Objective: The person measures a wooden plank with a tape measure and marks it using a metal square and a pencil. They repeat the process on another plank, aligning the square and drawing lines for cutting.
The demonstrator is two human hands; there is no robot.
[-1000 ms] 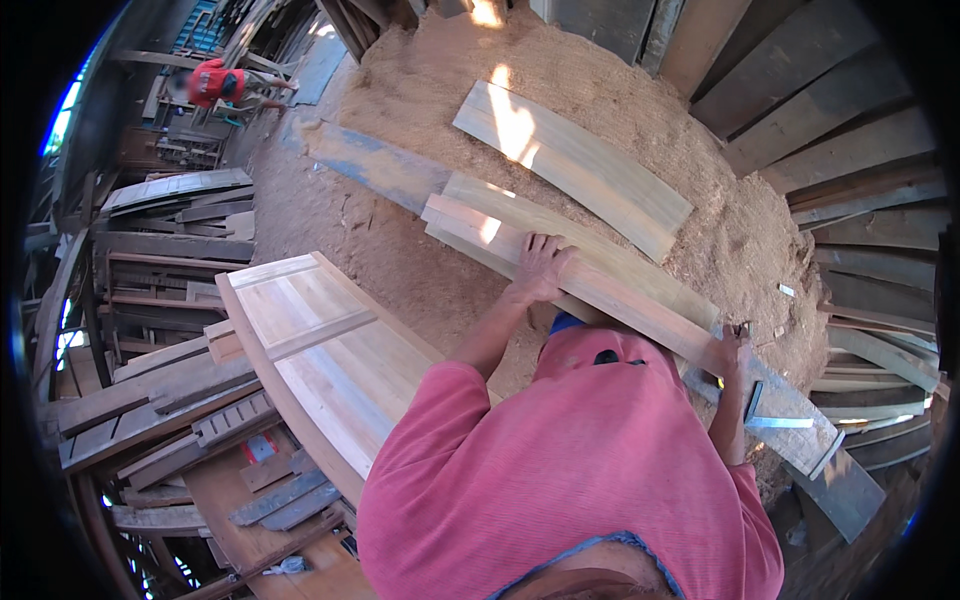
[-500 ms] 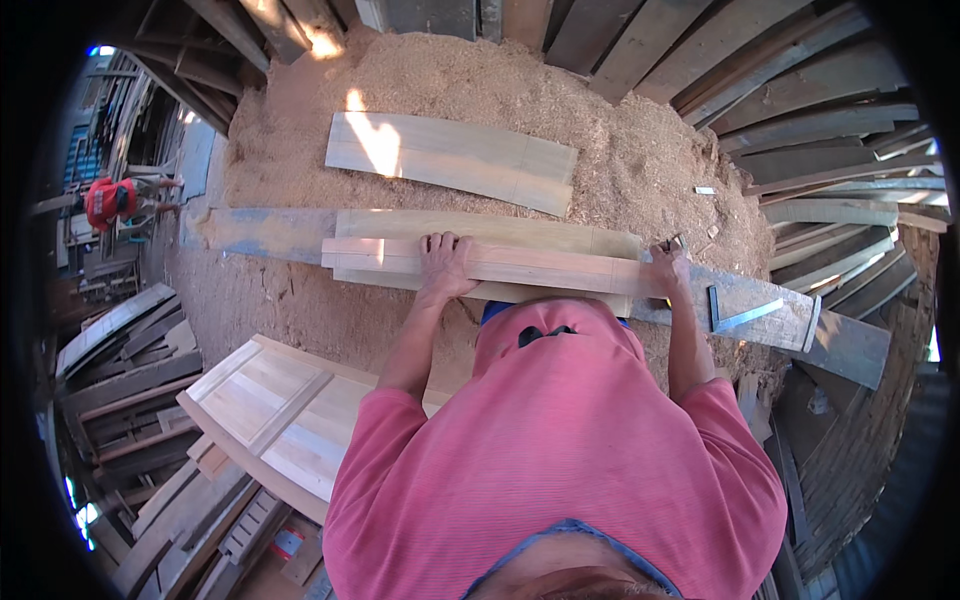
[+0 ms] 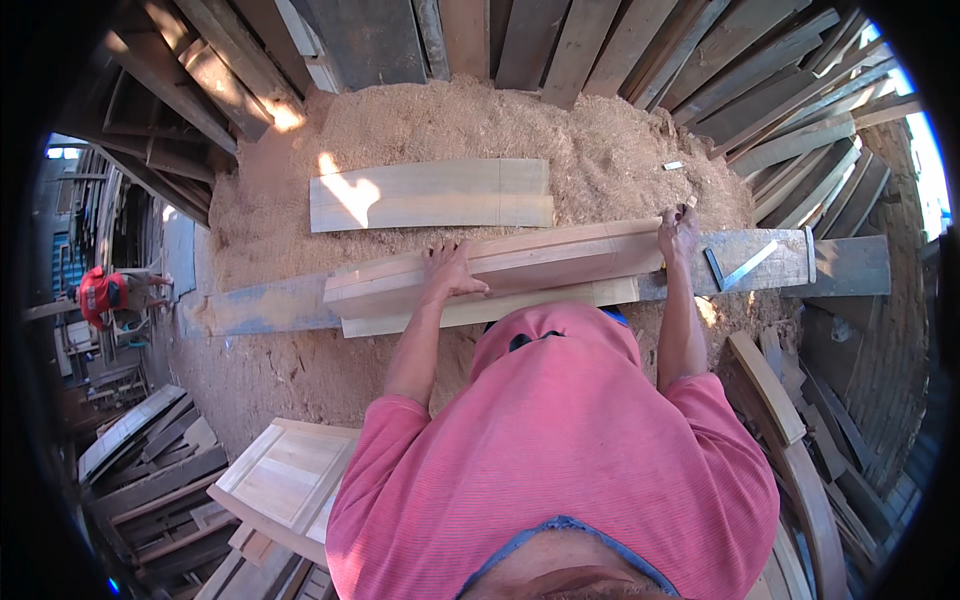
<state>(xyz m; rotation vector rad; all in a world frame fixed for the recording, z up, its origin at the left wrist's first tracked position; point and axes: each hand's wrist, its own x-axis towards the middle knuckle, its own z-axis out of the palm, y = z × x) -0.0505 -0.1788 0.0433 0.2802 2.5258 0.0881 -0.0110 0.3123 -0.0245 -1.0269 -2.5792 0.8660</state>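
Observation:
A long pale wooden board (image 3: 570,262) lies tilted across the narrow plank bench (image 3: 270,304), its broad face turned toward me. My left hand (image 3: 452,272) is closed over its upper edge, with the thumb on the near face. At the board's right end is my right hand (image 3: 679,236), fingers curled together around something small that I cannot make out. Under the tilted board, another pale board (image 3: 400,318) sticks out on the near side. A try square (image 3: 745,268) with a dark stock and shiny blade rests on the bench, right of my right hand.
Beyond the bench, a loose pale board (image 3: 430,195) lies on sawdust (image 3: 600,140). A panelled wooden piece (image 3: 285,470) stands at the lower left. Planks (image 3: 520,45) lean along the far side. A person in red (image 3: 103,297) is bent over at the far left.
The long board has tipped up, so its broad near face now shows. Both hands stay at it, the right with fingers raised at its end. The whole view has shifted.

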